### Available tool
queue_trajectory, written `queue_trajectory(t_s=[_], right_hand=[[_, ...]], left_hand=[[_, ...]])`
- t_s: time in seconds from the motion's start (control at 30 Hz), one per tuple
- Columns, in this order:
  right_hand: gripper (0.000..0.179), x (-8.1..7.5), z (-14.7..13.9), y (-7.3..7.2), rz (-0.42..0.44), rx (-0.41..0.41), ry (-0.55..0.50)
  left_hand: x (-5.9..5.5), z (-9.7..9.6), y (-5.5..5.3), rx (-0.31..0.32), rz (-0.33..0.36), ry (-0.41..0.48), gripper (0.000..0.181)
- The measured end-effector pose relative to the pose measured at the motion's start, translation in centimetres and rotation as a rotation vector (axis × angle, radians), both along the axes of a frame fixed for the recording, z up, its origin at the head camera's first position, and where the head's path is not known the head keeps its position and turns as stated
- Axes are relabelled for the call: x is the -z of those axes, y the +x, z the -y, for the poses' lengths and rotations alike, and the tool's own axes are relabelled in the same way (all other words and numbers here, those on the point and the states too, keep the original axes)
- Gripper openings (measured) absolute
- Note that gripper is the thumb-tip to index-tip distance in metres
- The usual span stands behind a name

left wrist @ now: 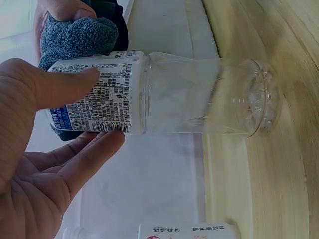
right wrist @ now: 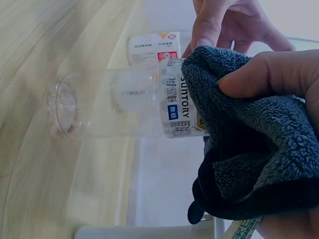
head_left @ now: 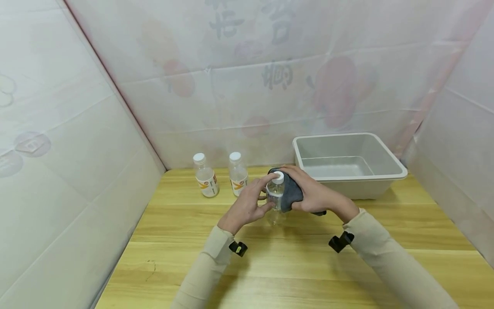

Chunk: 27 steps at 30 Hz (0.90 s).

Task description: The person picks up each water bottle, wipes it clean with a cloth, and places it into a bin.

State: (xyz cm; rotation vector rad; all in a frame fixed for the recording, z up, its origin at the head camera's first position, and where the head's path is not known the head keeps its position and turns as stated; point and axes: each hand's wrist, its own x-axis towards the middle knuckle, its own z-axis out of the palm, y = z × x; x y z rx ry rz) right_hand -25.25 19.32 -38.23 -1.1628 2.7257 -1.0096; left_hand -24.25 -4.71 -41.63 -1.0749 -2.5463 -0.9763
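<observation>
Bottle one (head_left: 206, 178), white-capped and white-labelled, is stood on the wood-grained counter (head_left: 173, 244) between 9 and 10 o'clock from the clear bottle (head_left: 275, 192), 12 o'clock being taken as away from the person. Bottle two (head_left: 238, 175), of similar pattern, is stood just beside it, at 10 o'clock. The left hand (head_left: 248, 201) is applied from the 8 to 9 o'clock side; the clear bottle is grasped between its thumb and fingers, with one fingertip set at the white cap (head_left: 278, 177). The clear bottle is held near upright; whether its base is in contact with the counter cannot be told. "SUNTORY" is printed on its label (right wrist: 175, 99). Against its 3 o'clock side a dark blue-grey cloth (head_left: 292, 194) is pressed, gripped and bunched by the right hand (head_left: 314, 191). Between 2 and 3 o'clock, a grey bin (head_left: 353, 189) is positioned on the counter, opening upward.
</observation>
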Motion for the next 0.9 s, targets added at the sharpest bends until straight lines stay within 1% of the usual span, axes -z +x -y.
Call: queue_trajectory(t_s=[0.13,0.27,0.37,0.57,0.73,0.83,0.9], right_hand=[[0.098,0.1,0.0,-0.3,0.049,-0.033,-0.021],[0.099,0.5,0.0,-0.5,0.081,-0.042,-0.034],[0.098,0.8,0.0,-0.7,0.085,-0.036,-0.037],[0.095,1.4,0.1,-0.7,0.088,-0.036,-0.041],[0.093,1.8,0.1,-0.5,0.091,0.001,-0.025],[0.094,2.0,0.1,-0.4,0.1,0.011,-0.034],[0.093,2.1,0.2,-0.4,0.105,0.004,-0.051]], left_hand=[[0.0,0.0,0.1,-0.003,0.001,-0.004,0.085],[0.0,-0.1,0.1,-0.001,-0.005,0.003,0.08],[-0.1,-0.1,0.0,-0.004,-0.016,-0.003,0.077],[0.0,0.0,0.1,0.001,-0.001,0.02,0.077],[0.1,0.0,0.2,0.007,-0.037,0.02,0.078],[0.2,0.0,0.1,0.005,-0.064,0.016,0.077],[0.2,-0.1,0.1,0.006,-0.073,0.009,0.077]])
